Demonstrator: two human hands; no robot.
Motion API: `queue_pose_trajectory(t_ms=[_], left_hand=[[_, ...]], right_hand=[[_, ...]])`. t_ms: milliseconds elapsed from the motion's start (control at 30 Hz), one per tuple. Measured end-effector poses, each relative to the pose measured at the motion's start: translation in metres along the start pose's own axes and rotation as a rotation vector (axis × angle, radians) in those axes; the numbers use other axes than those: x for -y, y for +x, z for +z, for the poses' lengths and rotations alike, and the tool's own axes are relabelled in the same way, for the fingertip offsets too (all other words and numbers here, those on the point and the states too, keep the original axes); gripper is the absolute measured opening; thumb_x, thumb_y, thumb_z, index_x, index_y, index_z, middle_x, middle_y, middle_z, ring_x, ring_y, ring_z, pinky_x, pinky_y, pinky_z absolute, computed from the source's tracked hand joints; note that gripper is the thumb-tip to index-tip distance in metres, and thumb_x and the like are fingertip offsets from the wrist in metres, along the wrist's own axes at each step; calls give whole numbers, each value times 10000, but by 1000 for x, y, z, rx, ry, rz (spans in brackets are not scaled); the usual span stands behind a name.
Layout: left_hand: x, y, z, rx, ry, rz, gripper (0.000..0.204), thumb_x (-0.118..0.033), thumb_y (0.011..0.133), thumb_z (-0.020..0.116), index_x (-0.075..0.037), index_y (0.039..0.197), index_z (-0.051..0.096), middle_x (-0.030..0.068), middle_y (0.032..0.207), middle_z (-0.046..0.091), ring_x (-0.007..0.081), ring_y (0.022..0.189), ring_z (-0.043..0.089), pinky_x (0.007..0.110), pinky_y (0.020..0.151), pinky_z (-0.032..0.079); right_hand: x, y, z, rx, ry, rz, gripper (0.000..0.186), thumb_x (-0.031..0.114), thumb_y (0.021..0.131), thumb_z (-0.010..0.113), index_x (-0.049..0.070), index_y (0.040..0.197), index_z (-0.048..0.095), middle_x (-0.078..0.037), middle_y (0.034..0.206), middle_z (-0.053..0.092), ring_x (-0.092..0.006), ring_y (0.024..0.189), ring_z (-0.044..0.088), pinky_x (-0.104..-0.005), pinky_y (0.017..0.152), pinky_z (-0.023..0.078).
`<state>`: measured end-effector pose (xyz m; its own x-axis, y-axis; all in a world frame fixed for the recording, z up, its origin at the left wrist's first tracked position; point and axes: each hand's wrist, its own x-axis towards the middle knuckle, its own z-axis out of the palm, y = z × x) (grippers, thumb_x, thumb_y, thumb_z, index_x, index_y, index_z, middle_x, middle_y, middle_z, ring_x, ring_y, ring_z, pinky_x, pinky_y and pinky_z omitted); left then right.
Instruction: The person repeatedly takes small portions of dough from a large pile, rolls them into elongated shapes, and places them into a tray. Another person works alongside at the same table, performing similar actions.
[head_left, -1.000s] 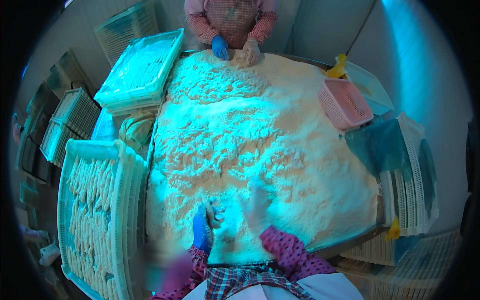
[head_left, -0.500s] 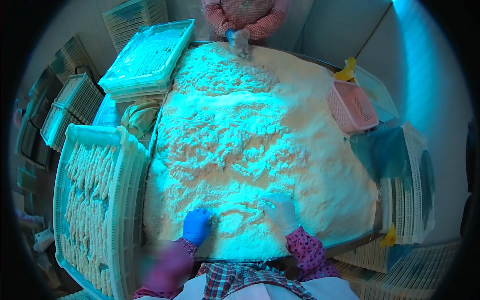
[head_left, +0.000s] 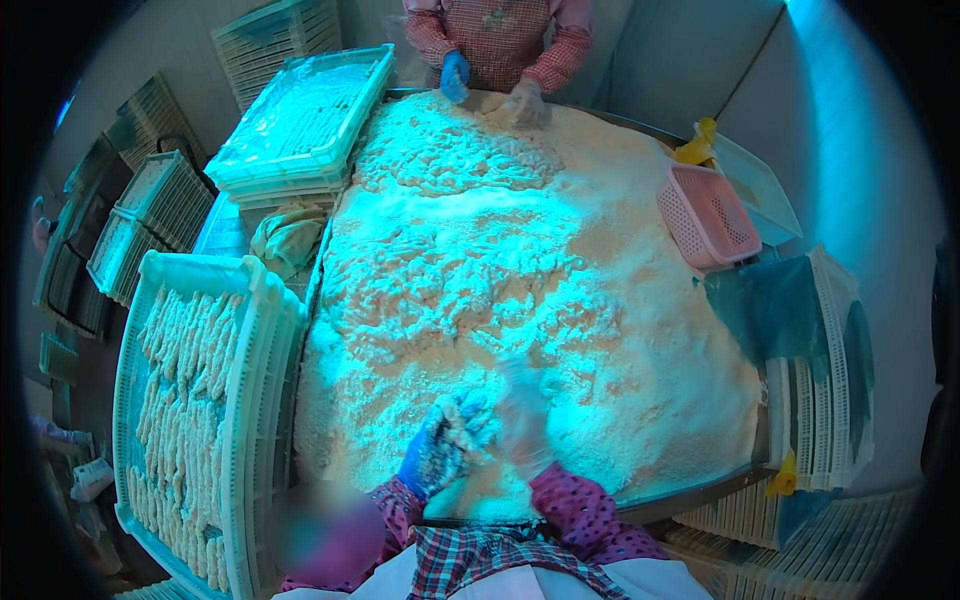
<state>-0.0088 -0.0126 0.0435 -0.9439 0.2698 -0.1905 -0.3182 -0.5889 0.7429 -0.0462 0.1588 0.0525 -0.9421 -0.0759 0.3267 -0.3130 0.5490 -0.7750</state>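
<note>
My left hand (head_left: 436, 448), in a blue glove dusted with crumbs, is curled round pale crumb-coated strips (head_left: 462, 420) near the front of the table. Just right of it is my right hand (head_left: 523, 420) in a clear whitish glove, smeared by motion, so its fingers cannot be made out. Both hands are over a wide bed of pale crumbs (head_left: 660, 400) that covers the table. Lumpy coated pieces (head_left: 410, 290) lie heaped across the middle of the bed.
At my left stands a stack of white trays (head_left: 262, 370), the top one holding rows of coated strips (head_left: 185, 420). Behind it are more trays (head_left: 300, 125) and a cloth (head_left: 288, 238). A pink basket (head_left: 705, 215) sits at the right edge. Across the table, a co-worker's gloved hands (head_left: 525, 103) touch the crumbs.
My left hand has moved right and is now covered in crumbs, with coated strips in it. My right hand has shifted left, close to it. The co-worker's hands have separated.
</note>
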Motion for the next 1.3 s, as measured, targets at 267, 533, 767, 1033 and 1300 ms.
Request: queue_pose_trajectory(t_ms=[267, 533, 767, 1033, 1300], left_hand=[[52, 19, 85, -307, -650, 1085, 567, -365, 966, 349, -78, 1436, 216, 135, 1455, 306, 291, 1287, 367, 423, 1046, 322], [24, 9, 72, -500, 22, 1153, 594, -448, 977, 320, -48, 1416, 293, 178, 1412, 340, 233, 1294, 341, 396, 1084, 251], [-134, -81, -37, -320, -307, 42, 620, -442, 949, 430, -25, 1390, 302, 91, 1078, 534, 129, 802, 535, 290, 734, 484], [-345, -154, -224, -1277, 201, 929, 662, -609, 899, 397, -63, 1264, 477, 62, 1067, 569, 169, 986, 534, 341, 885, 433], [-363, -231, -374, -1511, 740, 230, 563, -474, 918, 414, -49, 1283, 467, 77, 1145, 543, 178, 1051, 513, 331, 925, 405]], right_hand=[[33, -43, 58, 380, -128, -272, 494, 391, 952, 342, 160, 1386, 391, -119, 1470, 291, -348, 1381, 192, -532, 1104, 125], [69, -29, 49, 464, 400, -359, 712, 380, 894, 478, 15, 1439, 200, -250, 1460, 227, -390, 1360, 222, -468, 1104, 174], [-28, -8, -12, 504, -447, -222, 210, 161, 858, 600, 17, 1008, 571, -122, 930, 578, -276, 960, 565, -398, 837, 457], [23, 1, 6, 418, 309, 39, 234, 78, 854, 595, -10, 1069, 570, -90, 1014, 568, -193, 944, 570, -324, 811, 475], [-45, -3, -38, 467, -305, 187, 339, 234, 881, 576, 2, 1125, 542, -110, 1074, 529, -200, 991, 520, -345, 847, 438]])
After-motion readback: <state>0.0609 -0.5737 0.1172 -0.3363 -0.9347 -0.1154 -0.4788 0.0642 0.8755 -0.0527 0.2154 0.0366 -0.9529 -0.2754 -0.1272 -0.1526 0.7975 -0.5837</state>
